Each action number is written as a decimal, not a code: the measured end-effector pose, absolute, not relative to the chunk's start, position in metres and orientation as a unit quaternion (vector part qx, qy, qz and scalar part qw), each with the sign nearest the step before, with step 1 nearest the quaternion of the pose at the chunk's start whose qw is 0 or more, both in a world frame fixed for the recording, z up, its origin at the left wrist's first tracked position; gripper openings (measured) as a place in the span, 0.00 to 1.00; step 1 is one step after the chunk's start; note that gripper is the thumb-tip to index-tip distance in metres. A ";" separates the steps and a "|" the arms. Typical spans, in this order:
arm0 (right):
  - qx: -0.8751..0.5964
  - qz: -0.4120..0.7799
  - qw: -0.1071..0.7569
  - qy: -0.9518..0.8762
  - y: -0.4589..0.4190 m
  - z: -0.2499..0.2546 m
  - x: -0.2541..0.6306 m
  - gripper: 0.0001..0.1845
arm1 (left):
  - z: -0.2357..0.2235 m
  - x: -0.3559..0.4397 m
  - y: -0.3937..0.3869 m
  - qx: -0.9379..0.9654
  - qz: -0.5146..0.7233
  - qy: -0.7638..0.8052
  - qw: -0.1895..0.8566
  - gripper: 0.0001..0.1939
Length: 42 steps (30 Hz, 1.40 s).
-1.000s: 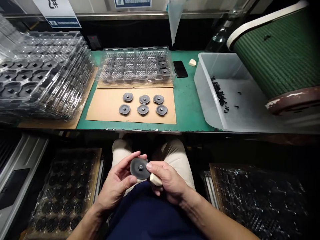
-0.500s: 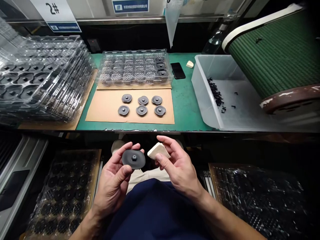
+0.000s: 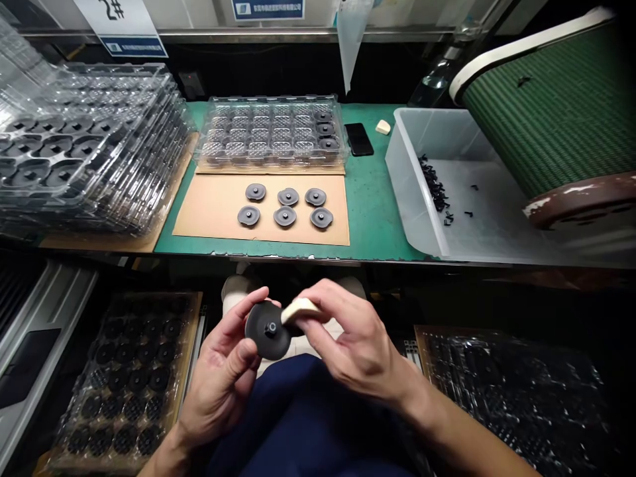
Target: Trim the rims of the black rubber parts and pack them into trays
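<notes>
In front of my lap, my left hand is closed on the edge of a dark grey disc with a small raised stub in its middle. The disc is tilted, its stub side facing me. My right hand pinches a cream-coloured sponge pad between thumb and fingers. The pad's tip meets the disc's right rim. Several similar grey discs lie in two rows on a cardboard sheet on the bench.
Behind the cardboard sits a clear blister tray; stacked trays rise at left. A phone and a small cream piece lie beside a translucent bin holding small black bits. A green conveyor belt slopes above the bin.
My right hand has moved left, bringing the sponge pad against the disc's rim. The disc has tipped in my left hand. The whole view has shifted slightly.
</notes>
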State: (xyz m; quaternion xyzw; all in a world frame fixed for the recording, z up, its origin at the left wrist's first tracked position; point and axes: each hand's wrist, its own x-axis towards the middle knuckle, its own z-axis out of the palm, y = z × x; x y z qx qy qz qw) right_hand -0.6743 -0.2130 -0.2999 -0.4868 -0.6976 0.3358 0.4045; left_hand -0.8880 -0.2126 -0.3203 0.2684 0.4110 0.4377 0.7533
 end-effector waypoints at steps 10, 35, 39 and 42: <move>-0.469 0.351 0.369 -0.722 -0.213 -0.300 -0.678 0.08 | -0.318 -0.882 -0.210 0.195 0.437 0.437 0.762 0.22; -0.506 0.264 0.389 -0.723 -0.216 -0.300 -0.688 0.06 | -0.319 -0.882 -0.211 0.222 0.447 0.451 0.740 0.25; -0.536 0.351 0.356 -0.680 -0.219 -0.301 -0.690 0.09 | -0.316 -0.882 -0.209 0.201 0.462 0.457 0.733 0.25; -0.529 0.248 0.366 -0.724 -0.216 -0.303 -0.689 0.05 | -0.317 -0.883 -0.208 0.198 0.425 0.439 0.767 0.23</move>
